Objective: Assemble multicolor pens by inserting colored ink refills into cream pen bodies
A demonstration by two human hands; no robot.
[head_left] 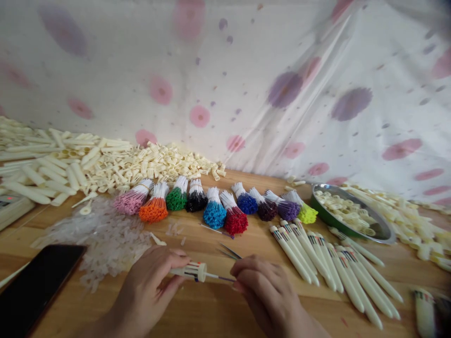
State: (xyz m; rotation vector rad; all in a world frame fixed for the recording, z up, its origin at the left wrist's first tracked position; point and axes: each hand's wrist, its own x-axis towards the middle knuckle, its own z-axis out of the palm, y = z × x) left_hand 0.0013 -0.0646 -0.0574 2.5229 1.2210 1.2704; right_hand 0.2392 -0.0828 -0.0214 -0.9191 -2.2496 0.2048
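Observation:
My left hand (150,281) is closed round a short cream multicolour pen barrel (192,271), with coloured marks in its slots and its open end facing right. A thin pen refill (219,277), white then purple, runs from that open end to the fingertips of my right hand (266,291), which pinch its far end. Metal tweezers (229,252) show just behind my right hand; whether that hand also holds them or they lie on the table I cannot tell. Bundles of refills stand beyond my hands, among them red (236,220), light blue (214,213) and purple (289,209).
Several cream pens (294,253) lie in rows at right, before a green-sided metal bowl (384,230) of cream parts. Clear plastic bits (109,239) and a black phone (42,286) are at left. Cream tubes and caps (158,162) are heaped along the flowered curtain (211,70).

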